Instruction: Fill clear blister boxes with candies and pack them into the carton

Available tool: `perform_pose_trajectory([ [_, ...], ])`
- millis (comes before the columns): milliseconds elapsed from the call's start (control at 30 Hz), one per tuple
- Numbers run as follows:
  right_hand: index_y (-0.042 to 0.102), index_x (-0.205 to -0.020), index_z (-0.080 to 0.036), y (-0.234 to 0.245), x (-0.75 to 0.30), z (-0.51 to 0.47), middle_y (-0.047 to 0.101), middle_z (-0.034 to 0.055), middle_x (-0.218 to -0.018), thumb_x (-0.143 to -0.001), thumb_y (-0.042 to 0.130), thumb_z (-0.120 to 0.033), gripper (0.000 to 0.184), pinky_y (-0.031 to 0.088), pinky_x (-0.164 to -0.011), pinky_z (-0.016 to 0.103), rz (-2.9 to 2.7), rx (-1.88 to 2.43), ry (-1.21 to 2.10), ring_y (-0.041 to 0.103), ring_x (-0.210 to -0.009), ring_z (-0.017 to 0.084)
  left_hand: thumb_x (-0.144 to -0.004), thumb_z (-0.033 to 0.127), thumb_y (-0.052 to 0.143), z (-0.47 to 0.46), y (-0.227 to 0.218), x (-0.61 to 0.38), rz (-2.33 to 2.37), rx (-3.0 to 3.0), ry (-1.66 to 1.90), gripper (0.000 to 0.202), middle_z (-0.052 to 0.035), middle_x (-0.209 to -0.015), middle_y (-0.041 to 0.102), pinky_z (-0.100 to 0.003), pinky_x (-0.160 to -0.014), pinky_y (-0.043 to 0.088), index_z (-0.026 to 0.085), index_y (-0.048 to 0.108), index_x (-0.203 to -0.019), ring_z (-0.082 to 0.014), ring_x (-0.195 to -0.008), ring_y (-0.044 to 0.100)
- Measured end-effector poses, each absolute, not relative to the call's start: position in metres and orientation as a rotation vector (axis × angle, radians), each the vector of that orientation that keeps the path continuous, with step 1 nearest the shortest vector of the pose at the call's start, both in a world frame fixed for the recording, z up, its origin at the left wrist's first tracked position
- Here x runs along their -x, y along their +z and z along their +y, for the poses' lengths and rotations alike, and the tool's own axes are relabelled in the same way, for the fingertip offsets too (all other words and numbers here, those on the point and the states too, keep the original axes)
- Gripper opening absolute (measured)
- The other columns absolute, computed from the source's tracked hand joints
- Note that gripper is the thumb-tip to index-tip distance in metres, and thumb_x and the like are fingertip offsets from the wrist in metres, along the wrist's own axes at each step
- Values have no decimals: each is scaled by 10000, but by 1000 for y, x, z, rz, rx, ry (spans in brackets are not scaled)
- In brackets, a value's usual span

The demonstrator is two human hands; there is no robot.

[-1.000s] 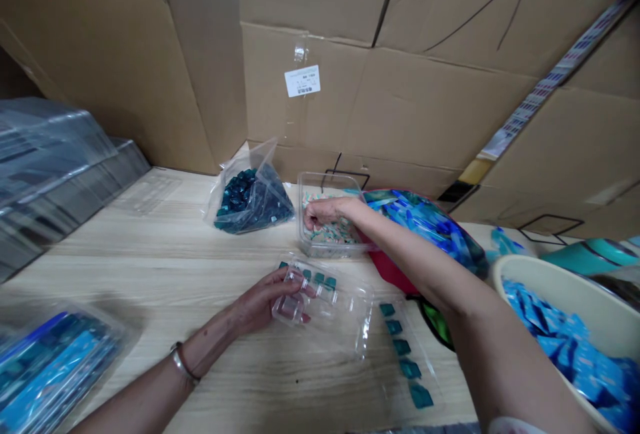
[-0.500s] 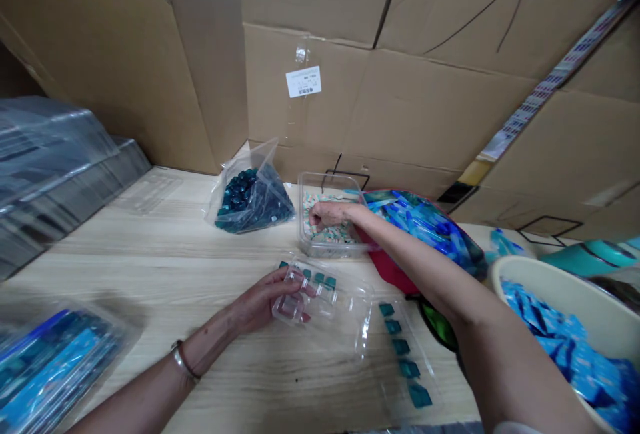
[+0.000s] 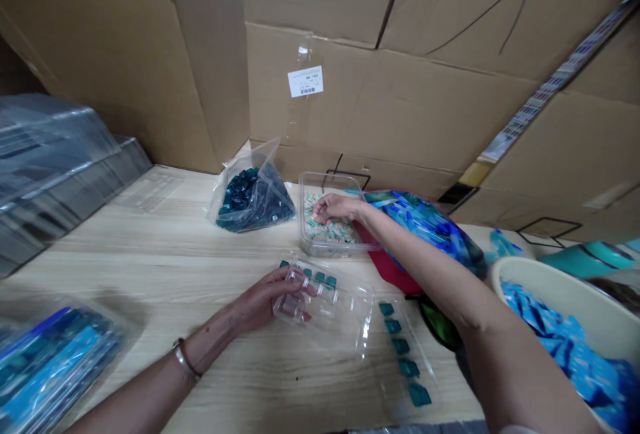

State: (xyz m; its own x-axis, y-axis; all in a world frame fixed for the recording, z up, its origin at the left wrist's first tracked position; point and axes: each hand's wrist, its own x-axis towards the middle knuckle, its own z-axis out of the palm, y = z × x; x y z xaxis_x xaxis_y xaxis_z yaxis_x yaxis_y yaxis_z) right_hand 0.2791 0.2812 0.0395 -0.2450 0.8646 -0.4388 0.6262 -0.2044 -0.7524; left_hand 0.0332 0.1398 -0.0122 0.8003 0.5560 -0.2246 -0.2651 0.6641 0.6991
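My left hand [image 3: 273, 297] grips a clear plastic blister tray [image 3: 345, 317] by its left end, with the thumb on top. Several teal square pieces [image 3: 320, 278] show along the tray's far edge. Farther back, my right hand [image 3: 336, 207] reaches into a clear plastic box [image 3: 320, 247] of small pale, teal and pinkish pieces [image 3: 337, 231]. Its fingertips are pinched together down at the pieces, and what lies between them is too small to make out. Right of the held tray, a flat clear strip holds several teal squares [image 3: 401, 347] in a row.
A clear bag of dark teal pieces [image 3: 245, 197] stands at the back. Blue packets [image 3: 425, 224] lie in a red-edged bag under my right arm. A cream tub [image 3: 505, 271] of blue packets stands right. Stacked clear trays [image 3: 65, 174] and filled packs [image 3: 60, 361] are left.
My right hand has turned from a curled fist to a fingertip pinch in the box, shifting slightly right. My left hand and the tray have stayed in place.
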Motion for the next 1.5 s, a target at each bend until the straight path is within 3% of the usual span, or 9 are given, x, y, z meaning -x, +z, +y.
perform_pose_trajectory([
  [200,567,-582,-149,34,-249,279,598,-22,-509,-564,808,-210,249,531,-579,179,-1523,2085,1391,609,-562,111,-820,188,604,140,-13,-34,446,-704,484,167,-111,-982,648,-376,-696,557,131,614,-976,-146,-718,613],
  [333,536,-500,-137,34,-236,277,548,-10,-439,-576,810,-284,320,508,-498,193,-1572,2212,1271,581,-503,121,-823,193,601,140,-13,-34,459,-704,485,166,-111,-984,644,-377,-696,558,125,606,-975,-138,-715,602],
  [667,499,-474,-142,38,-223,272,439,-37,-361,-611,721,-111,263,421,-415,211,-1719,2288,1019,503,-422,118,-822,190,601,140,-11,-34,466,-717,484,168,-106,-979,640,-401,-707,559,127,602,-978,-141,-712,598],
  [933,560,-619,-155,38,-227,264,588,-31,-510,-597,754,-79,209,503,-509,178,-1706,2068,1033,586,-490,100,-822,195,603,139,-10,-34,474,-728,486,143,-96,-981,649,-405,-712,559,132,612,-951,-135,-708,597],
  [1167,635,-689,-136,32,-227,257,624,-12,-547,-647,688,-66,97,440,-484,164,-1894,2036,838,587,-483,96,-816,196,611,138,-9,-35,496,-734,490,159,-101,-964,653,-404,-700,560,130,618,-960,-144,-712,602],
  [1500,691,-719,-147,39,-239,258,693,33,-764,-597,613,-21,192,416,-655,202,-2326,1882,477,617,-770,162,-811,214,623,138,-10,-33,490,-757,489,182,-113,-985,646,-390,-702,559,129,624,-972,-169,-768,614],
])
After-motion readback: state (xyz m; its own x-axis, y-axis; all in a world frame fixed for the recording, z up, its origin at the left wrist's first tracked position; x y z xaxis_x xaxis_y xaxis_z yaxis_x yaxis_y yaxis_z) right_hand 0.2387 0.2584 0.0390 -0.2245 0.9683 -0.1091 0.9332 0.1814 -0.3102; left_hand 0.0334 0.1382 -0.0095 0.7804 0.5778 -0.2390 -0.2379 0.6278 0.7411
